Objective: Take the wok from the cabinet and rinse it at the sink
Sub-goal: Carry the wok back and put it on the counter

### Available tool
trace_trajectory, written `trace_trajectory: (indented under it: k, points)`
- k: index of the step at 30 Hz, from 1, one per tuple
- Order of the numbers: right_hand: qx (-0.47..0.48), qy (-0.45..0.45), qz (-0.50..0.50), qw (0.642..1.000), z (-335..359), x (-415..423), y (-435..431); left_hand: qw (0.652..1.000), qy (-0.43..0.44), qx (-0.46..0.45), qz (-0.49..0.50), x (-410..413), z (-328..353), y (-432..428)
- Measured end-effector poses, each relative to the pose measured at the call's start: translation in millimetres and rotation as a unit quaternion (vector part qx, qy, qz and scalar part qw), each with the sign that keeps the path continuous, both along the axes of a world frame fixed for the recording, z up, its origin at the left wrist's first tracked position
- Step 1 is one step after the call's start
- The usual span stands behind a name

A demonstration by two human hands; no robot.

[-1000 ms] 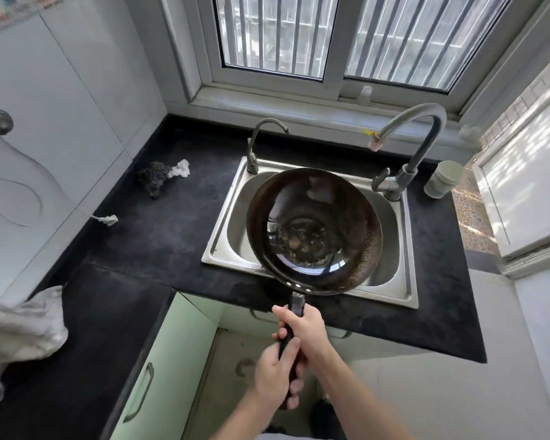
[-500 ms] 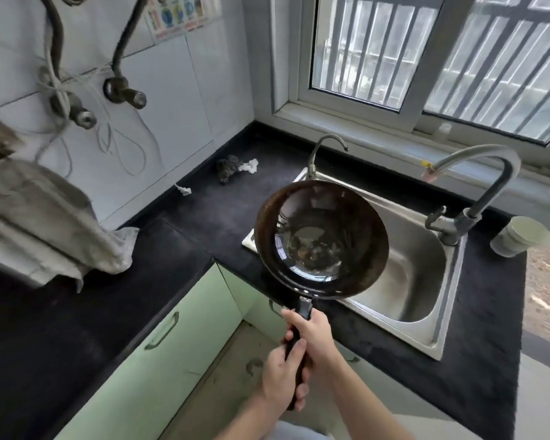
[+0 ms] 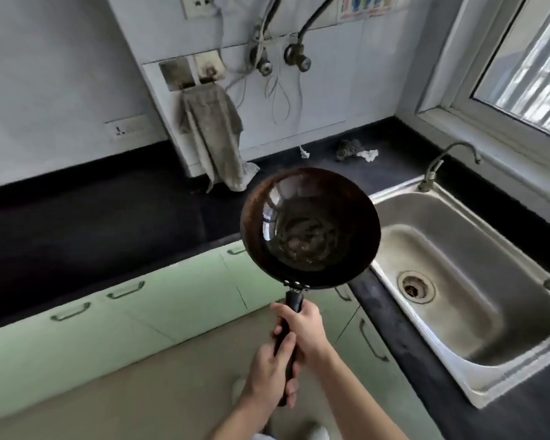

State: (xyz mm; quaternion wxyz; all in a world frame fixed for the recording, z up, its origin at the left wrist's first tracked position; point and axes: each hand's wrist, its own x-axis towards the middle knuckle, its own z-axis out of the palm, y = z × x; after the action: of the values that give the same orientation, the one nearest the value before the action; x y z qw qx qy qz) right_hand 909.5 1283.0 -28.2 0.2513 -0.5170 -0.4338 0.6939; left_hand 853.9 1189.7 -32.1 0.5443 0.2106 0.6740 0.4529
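I hold a dark, rust-edged wok (image 3: 310, 228) level in the air, its bowl over the counter edge just left of the steel sink (image 3: 477, 281). Water and brown residue sit in its bottom. Both hands grip its black handle: my right hand (image 3: 305, 328) higher, close to the bowl, my left hand (image 3: 272, 373) lower at the handle's end. The sink basin is bare, with its drain (image 3: 416, 286) showing. A small curved tap (image 3: 442, 163) stands at the sink's far corner. The green cabinet doors (image 3: 159, 300) below the counter are closed.
A black counter (image 3: 92, 223) runs along the wall and turns at the sink. A grey towel (image 3: 216, 141) hangs from the wall onto it. A dark scrubber (image 3: 350, 149) with white scraps lies near the corner. Pipe valves and wires hang above. A window (image 3: 527, 74) is at the right.
The view has swung left, so the sink now lies to the right of the wok instead of beneath it. Both hands keep the same grip on the handle.
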Motion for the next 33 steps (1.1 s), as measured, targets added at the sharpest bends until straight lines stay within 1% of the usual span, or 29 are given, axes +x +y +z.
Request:
trace_trajectory:
  k: [7,14,19,23,33]
  points:
    - [0.001,0.004,0.158,0.987,0.5,-75.0,-63.5,0.988,0.012,-0.005,0.153,-43.4,9.7,-76.1]
    - [-0.004,0.014,0.309,0.951,-0.1,-164.7,-154.4,0.96,0.009,0.015,0.279,-100.4,17.0,-170.4]
    - [-0.012,0.017,0.381,0.925,3.3,-228.8,-235.2,0.934,0.0,0.024,0.355,-145.4,23.4,-249.9]
    - [-0.017,0.015,0.434,0.9,6.3,-280.7,-304.1,0.916,0.013,0.025,0.401,-185.9,24.7,-316.3]
    - [-0.023,0.024,0.537,0.843,8.5,-394.7,-458.4,0.862,0.029,0.035,0.505,-273.2,33.8,-457.4]
